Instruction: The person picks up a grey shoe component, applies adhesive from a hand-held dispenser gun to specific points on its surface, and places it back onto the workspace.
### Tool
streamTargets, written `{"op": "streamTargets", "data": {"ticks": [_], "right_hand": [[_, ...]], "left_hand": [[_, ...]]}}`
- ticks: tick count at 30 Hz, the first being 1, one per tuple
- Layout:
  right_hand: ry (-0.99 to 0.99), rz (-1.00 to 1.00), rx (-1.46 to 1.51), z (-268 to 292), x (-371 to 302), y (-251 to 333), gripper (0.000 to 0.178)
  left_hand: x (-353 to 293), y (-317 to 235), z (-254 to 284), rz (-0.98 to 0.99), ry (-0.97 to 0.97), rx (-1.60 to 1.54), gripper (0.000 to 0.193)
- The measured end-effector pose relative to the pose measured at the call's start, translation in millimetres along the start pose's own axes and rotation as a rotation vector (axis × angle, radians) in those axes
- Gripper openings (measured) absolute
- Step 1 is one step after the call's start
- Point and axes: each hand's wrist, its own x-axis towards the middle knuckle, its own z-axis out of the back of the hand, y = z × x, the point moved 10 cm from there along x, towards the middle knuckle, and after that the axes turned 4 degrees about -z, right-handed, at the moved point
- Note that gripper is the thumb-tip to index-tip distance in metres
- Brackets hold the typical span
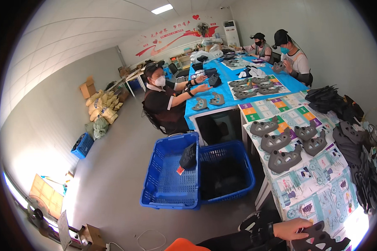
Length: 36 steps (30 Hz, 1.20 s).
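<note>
At the lower right, my left hand [291, 229] reaches in from the lower edge, its fingers closed on the rim of a dark grey curved piece with cut-out holes [320, 239]. This piece lies at the table's near end, partly cut off by the picture's rim. My right hand does not show. Farther up the same table, several similar grey cut-out pieces [284, 160] lie in a loose group on the patterned sheet [318, 180]. Along the table's right side, dark flat pieces [364, 184] are heaped, with a black pile [335, 102] beyond them.
Left of the table stand two blue plastic crates [157, 184], one holding a black item [188, 157]. Masked co-workers sit around the blue-covered table [222, 75]; one holds a grey piece [278, 67]. Sacks [102, 106] lean by the left wall. A white cable [151, 236] lies on the floor.
</note>
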Motion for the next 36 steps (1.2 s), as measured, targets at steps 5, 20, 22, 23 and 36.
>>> {"op": "streamTargets", "data": {"ticks": [5,20,22,23,36], "right_hand": [[-0.184,0.201,-0.539,-3.9,-13.8,25.8,0.051],[-0.271,0.555,-0.667,-24.8,-25.0,78.7,0.034],[-0.225,0.533,-0.615,-23.2,-30.6,65.5,0.033],[-0.224,0.576,-0.659,-25.0,-30.8,73.2,0.033],[-0.259,0.553,-0.530,-33.5,-28.5,78.2,0.027]], "left_hand": [[7.4,23.6,5.4,-0.112,-0.098,0.191,0.027],[9.8,35.3,19.4,-0.071,-0.189,0.053,0.018],[12.5,29.4,14.3,-0.043,-0.167,0.091,0.022],[14.3,27.9,12.9,-0.033,-0.135,0.105,0.024],[14.4,27.8,30.8,-0.011,-0.143,0.153,0.023]]}}
